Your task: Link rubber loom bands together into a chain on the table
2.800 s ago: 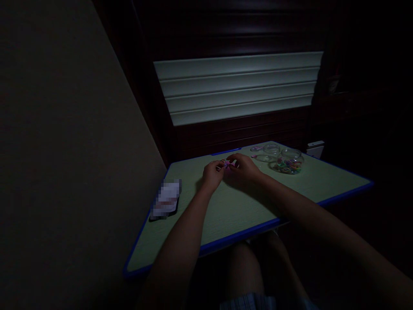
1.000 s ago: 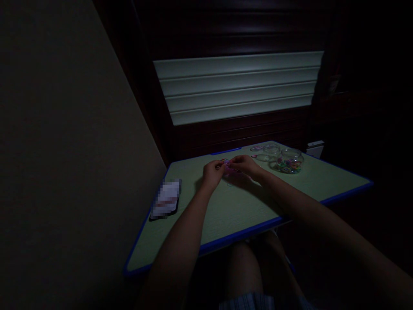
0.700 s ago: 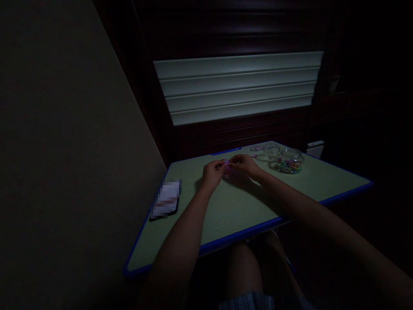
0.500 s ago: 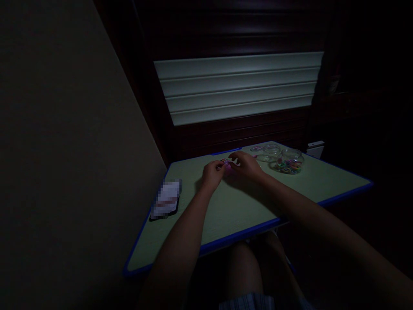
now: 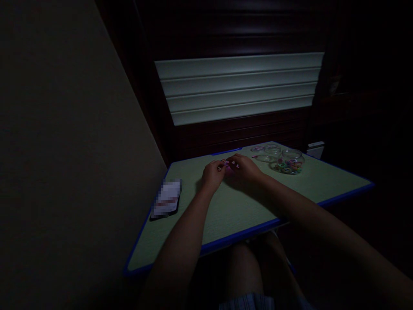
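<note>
In the head view my left hand (image 5: 212, 175) is above the middle of the table, its thumb and fingers pinched on a small pink-purple item (image 5: 226, 164). Coming from the right, my right hand (image 5: 245, 167) meets it there, fingers bent and closed on the other side of the same item. Its exact kind is too small and dark to make out, and the fingers partly hide it. Right of my hands stands a clear round jar (image 5: 293, 156) with several colourful bands (image 5: 287, 165) inside.
The pale green table (image 5: 232, 215) has a blue edge. Beyond my right hand lie a clear lid-like piece (image 5: 266, 158) and another clear round container (image 5: 272, 149). A blurred phone-like object (image 5: 167, 199) lies at the left edge, near the wall (image 5: 80, 150).
My right hand's raised fingers have come down and closed toward the pink-purple item. My left hand stays in nearly the same place.
</note>
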`<state>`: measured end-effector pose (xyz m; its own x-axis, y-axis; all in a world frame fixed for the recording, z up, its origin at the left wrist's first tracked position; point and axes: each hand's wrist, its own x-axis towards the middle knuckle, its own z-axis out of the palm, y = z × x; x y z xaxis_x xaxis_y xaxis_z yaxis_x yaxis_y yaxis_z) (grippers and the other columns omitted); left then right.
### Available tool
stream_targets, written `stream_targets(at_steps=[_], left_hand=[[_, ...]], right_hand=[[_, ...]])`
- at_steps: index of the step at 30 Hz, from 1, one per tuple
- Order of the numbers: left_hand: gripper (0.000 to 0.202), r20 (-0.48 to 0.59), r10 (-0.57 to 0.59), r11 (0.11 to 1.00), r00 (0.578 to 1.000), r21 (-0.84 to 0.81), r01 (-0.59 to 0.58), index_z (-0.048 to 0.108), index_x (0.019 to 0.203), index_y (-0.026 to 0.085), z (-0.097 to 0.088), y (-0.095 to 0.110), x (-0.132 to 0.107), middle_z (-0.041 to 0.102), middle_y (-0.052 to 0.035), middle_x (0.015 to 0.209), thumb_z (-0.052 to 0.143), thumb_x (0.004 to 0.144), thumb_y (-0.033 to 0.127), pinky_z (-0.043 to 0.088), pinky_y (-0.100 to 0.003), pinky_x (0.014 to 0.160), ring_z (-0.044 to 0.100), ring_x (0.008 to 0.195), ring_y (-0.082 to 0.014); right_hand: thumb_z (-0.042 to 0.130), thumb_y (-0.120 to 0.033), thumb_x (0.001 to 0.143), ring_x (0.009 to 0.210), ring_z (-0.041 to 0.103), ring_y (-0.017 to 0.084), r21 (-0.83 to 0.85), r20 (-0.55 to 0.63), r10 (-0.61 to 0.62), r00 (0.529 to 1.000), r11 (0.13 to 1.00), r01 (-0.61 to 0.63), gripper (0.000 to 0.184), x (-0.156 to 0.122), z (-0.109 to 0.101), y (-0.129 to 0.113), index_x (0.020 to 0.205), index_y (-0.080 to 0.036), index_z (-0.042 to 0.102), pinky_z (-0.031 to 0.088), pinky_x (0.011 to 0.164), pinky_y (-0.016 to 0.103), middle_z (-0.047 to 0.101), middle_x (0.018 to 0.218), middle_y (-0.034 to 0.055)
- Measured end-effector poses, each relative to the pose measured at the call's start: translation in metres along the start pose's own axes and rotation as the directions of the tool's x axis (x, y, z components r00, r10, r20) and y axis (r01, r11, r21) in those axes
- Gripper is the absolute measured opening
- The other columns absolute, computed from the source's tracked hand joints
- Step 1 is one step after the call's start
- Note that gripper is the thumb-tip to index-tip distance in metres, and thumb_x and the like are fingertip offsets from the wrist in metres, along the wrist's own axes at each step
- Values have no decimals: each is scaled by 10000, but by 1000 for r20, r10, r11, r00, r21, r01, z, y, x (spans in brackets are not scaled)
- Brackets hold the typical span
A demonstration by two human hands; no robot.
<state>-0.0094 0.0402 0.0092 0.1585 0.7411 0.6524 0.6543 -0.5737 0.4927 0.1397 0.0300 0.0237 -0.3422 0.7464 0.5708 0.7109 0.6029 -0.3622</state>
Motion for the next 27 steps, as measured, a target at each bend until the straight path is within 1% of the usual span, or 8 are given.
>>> stream_targets(at_steps=[7,13,16,19,23,27], left_hand=[[135,3,14,1000,1000,15,-14,635,780,162,-1,1,0,631,-42,791,519,725,206,439,-234,658,552,671,-115],[128,-2,15,999,1000,-28,-15,631,778,158,0,0,0,633,-42,814,525,711,185,446,-233,658,557,675,-109],[114,-9,-19,996,1000,-84,18,631,762,152,1,2,0,637,-45,809,546,691,177,454,-239,667,566,694,-116],[104,-6,-88,981,996,-176,86,628,749,146,1,4,0,641,-41,797,573,667,180,462,-240,659,571,690,-116],[127,29,-185,925,982,-331,184,623,742,136,3,6,1,643,-40,795,602,644,214,465,-234,652,576,685,-110],[163,66,-254,855,965,-452,256,624,729,129,5,4,3,643,-42,737,627,621,251,464,-236,639,578,677,-117]], right_hand=[[463,-217,758,739,530,126,-22,29,-3,1000,1000,4,229,0,1,2,921,-167,617,376,663,213,599,877,66],[463,-227,749,731,532,126,-20,-1,-13,1000,1000,13,212,-1,0,1,890,-168,609,378,658,215,607,856,57],[440,-210,760,730,536,125,-12,-23,-6,1000,1000,6,219,-1,0,1,890,-167,610,377,657,216,620,852,57],[447,-207,758,716,538,124,20,-38,11,999,1000,-10,216,0,1,3,887,-165,615,379,650,217,630,836,55],[464,-202,746,687,543,119,109,-62,64,996,992,-57,199,2,4,6,851,-148,623,387,639,218,635,790,52],[473,-219,747,676,548,118,193,-105,80,991,979,-58,192,3,4,6,831,-129,621,394,620,219,637,771,54]])
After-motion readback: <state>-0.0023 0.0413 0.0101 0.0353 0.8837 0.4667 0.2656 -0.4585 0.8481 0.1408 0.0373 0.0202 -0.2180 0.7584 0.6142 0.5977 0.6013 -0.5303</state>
